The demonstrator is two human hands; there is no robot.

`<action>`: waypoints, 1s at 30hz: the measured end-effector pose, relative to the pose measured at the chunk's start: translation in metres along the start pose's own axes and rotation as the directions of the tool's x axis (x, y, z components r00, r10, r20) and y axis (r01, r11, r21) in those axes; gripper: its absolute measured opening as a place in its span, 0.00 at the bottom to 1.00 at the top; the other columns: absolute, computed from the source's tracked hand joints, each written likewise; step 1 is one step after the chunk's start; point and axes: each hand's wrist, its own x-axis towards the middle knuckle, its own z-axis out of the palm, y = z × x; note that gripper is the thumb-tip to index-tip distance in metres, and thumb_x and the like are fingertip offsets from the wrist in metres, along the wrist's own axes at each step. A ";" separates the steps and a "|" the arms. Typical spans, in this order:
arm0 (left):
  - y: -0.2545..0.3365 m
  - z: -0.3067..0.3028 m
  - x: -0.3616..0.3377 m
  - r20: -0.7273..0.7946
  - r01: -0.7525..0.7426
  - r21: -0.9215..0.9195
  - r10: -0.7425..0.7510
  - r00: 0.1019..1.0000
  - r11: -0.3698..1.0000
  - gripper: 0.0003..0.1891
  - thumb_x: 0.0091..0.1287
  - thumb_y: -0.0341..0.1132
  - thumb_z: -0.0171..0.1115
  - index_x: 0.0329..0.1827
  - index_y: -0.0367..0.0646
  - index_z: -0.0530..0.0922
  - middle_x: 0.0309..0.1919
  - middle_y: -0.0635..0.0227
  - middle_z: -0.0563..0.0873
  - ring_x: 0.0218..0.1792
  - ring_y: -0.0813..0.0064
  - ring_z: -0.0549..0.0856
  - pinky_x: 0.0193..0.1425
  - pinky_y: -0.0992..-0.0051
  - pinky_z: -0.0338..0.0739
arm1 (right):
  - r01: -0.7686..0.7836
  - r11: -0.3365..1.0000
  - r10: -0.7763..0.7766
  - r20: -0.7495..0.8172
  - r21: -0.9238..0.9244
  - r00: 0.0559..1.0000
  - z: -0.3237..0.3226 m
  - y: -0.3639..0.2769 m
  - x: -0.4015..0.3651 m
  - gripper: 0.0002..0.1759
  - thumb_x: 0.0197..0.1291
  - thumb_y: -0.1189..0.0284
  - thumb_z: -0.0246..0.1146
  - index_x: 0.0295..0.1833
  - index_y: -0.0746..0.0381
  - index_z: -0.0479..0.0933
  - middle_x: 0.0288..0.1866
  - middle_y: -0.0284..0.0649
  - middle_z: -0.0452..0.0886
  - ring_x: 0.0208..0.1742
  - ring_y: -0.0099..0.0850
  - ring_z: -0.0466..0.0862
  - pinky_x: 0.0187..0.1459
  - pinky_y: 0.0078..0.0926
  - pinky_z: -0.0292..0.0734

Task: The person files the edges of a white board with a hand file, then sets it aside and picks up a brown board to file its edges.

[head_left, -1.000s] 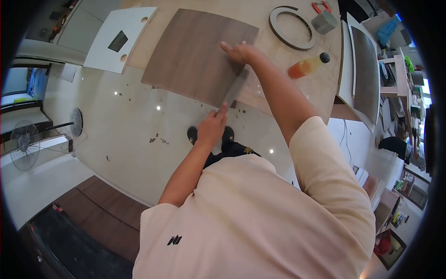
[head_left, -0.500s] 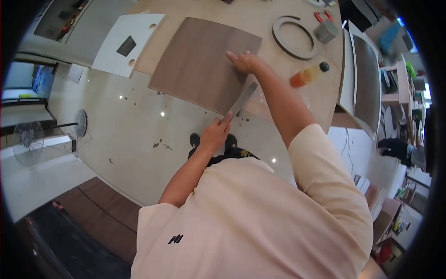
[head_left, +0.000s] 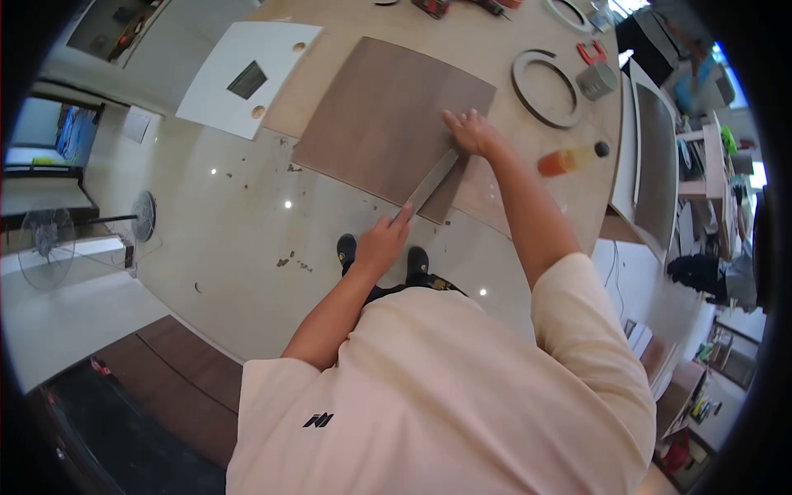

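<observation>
My left hand (head_left: 382,247) is wrapped around the near end of a long, flat metal file (head_left: 435,181). The file slants up and right across the near right part of a brown wood-grain panel (head_left: 388,115). Resting over the panel near its right edge is my right hand (head_left: 470,134), its fingers spread and the file's far end right below it. The panel lies flat on the workbench (head_left: 330,49), and its near edge sticks out past the bench edge.
A white board with a cut-out (head_left: 276,78) lies left of the panel. To the right are a coil of grey edge banding (head_left: 518,82), a grey cup (head_left: 597,81) and a bottle with orange liquid (head_left: 569,160). Power tools (head_left: 433,7) sit at the far side. A fan (head_left: 49,239) stands left.
The file has shifted leftward relative to the panel and now overlaps its near right part. My right hand has moved slightly nearer along the panel's right side. The whole view has shifted a little.
</observation>
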 end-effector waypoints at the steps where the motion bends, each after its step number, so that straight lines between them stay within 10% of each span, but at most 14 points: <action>1: -0.016 -0.007 -0.022 -0.053 0.033 0.010 -0.033 0.998 0.999 0.25 0.77 0.45 0.56 0.77 0.64 0.70 0.32 0.60 0.79 0.28 0.52 0.83 0.32 0.55 0.81 | -0.093 0.993 0.092 0.008 0.075 0.996 0.004 -0.005 0.001 0.51 0.73 0.33 0.33 0.81 0.67 0.56 0.84 0.60 0.51 0.83 0.59 0.53 0.81 0.44 0.50; 9: -0.075 -0.024 -0.006 -0.024 -0.001 -0.036 0.000 1.000 0.999 0.24 0.76 0.42 0.58 0.74 0.58 0.73 0.34 0.60 0.81 0.30 0.52 0.84 0.36 0.55 0.82 | -0.074 0.981 0.052 -0.130 -0.178 0.990 0.069 0.032 0.037 0.51 0.73 0.34 0.33 0.82 0.66 0.55 0.86 0.55 0.47 0.84 0.56 0.51 0.82 0.44 0.50; 16: -0.136 -0.063 -0.033 -0.106 -0.002 -0.016 0.001 0.994 1.000 0.24 0.75 0.43 0.60 0.74 0.65 0.73 0.31 0.60 0.80 0.24 0.52 0.83 0.27 0.56 0.81 | -0.347 0.927 0.375 -0.430 0.145 0.821 0.075 -0.053 -0.018 0.44 0.76 0.42 0.39 0.83 0.64 0.53 0.87 0.46 0.48 0.87 0.49 0.45 0.82 0.42 0.47; 25: -0.093 -0.052 0.030 0.055 -0.117 -0.055 0.120 0.991 0.992 0.25 0.74 0.42 0.60 0.75 0.61 0.72 0.34 0.58 0.81 0.26 0.51 0.84 0.29 0.56 0.82 | -0.276 0.959 0.260 -0.605 0.069 0.752 0.095 -0.049 -0.013 0.41 0.77 0.46 0.43 0.81 0.66 0.58 0.86 0.49 0.51 0.86 0.51 0.48 0.82 0.43 0.47; 30: -0.169 -0.078 -0.029 -0.016 -0.005 -0.029 0.005 1.000 1.000 0.25 0.74 0.43 0.60 0.75 0.64 0.71 0.34 0.59 0.81 0.26 0.51 0.85 0.30 0.55 0.83 | -0.298 0.925 0.380 -0.636 0.237 0.672 0.087 -0.061 -0.017 0.43 0.76 0.44 0.45 0.80 0.70 0.58 0.85 0.54 0.51 0.85 0.52 0.48 0.83 0.40 0.45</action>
